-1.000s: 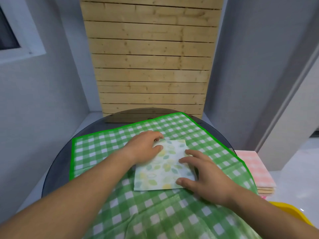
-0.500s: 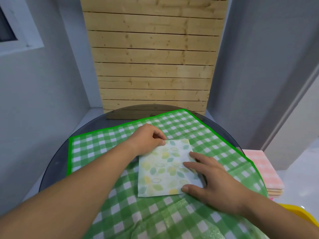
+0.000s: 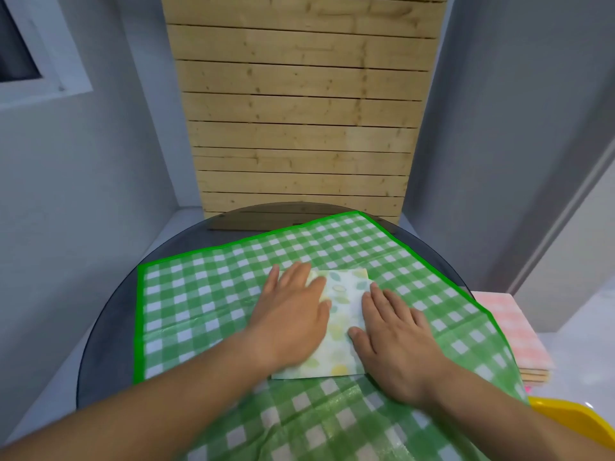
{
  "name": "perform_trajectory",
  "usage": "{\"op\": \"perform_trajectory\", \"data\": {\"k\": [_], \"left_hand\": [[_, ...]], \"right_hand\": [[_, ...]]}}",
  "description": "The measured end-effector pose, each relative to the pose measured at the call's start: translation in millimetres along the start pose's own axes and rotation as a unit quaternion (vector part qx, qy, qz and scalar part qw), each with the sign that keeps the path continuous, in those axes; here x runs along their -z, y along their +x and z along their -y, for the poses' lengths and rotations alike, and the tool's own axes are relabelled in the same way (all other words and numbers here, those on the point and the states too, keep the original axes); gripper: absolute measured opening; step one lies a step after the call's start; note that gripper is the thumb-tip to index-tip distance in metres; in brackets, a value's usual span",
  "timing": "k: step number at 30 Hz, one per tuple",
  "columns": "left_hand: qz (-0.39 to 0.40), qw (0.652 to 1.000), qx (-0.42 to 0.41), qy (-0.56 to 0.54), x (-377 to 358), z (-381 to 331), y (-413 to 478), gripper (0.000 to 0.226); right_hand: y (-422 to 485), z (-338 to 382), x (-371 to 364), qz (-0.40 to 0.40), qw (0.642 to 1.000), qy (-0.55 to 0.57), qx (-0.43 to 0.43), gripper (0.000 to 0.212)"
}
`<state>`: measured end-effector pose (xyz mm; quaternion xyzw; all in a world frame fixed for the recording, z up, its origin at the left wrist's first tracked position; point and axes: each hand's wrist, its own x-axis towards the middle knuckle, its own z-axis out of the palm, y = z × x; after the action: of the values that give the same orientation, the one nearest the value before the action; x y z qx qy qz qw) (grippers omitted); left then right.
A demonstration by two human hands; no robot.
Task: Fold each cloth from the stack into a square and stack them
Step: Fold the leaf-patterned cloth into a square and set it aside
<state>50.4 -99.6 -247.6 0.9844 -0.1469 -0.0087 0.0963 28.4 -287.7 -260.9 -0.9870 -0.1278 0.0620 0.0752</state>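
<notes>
Pressing folded leaf-print cloth (image 3: 346, 294) onto green gingham tablecloth (image 3: 206, 294) with left grip (image 3: 293, 317) and right grip (image 3: 399, 341), both flat, fingers straight.

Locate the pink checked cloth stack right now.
Head view, right edge: the pink checked cloth stack lies just beyond the right border of the green checked tablecloth, above the yellow object in the lower right corner.

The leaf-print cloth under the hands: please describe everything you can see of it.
The leaf-print cloth is white with green and yellow leaves and looks thin and soft. Folded to a rough square, it lies flat on the green checked tablecloth. The left hand presses flat on its left part, the right hand on its right edge.
</notes>
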Motion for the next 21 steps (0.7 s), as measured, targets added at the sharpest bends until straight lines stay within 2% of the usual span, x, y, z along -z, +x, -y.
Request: {"op": "perform_trajectory", "data": {"k": [3, 9, 11, 13, 15, 18, 21], "left_hand": [[0.088, 0.996, 0.011, 0.018, -13.6, -0.5, -30.5, 0.069], [0.11, 0.994, 0.012, -0.01, -15.7, 7.8, -26.9, 0.074], [0.077, 0.992, 0.024, -0.093, -12.3, 10.9, -29.2, 0.075], [-0.006, 0.976, 0.077, -0.204, -9.4, 15.2, -30.6, 0.073], [-0.069, 0.944, 0.152, -0.285, -1.0, 15.3, -32.1, 0.068], [-0.048, 0.905, 0.218, -0.363, 9.3, 8.4, -32.5, 0.058], [-0.044, 0.905, 0.217, -0.363, 10.6, 2.1, -31.1, 0.056]], "right_hand": [[-3.0, 1.1, -1.4, 0.017, 0.999, -0.027, -0.003, 0.081], [-2.0, -1.1, 2.6, 0.041, 0.999, 0.008, -0.007, 0.073], [-4.0, -0.5, 12.3, 0.041, 0.996, 0.082, -0.014, 0.062], [-6.5, 0.9, 24.9, 0.002, 0.984, 0.172, -0.044, 0.04], [-7.7, 0.4, 32.5, -0.046, 0.972, 0.215, -0.078, 0.052], [-5.5, 0.1, 35.2, -0.047, 0.95, 0.282, -0.128, 0.06], [-5.2, 5.7, 35.6, -0.032, 0.928, 0.343, -0.143, 0.053]]}}
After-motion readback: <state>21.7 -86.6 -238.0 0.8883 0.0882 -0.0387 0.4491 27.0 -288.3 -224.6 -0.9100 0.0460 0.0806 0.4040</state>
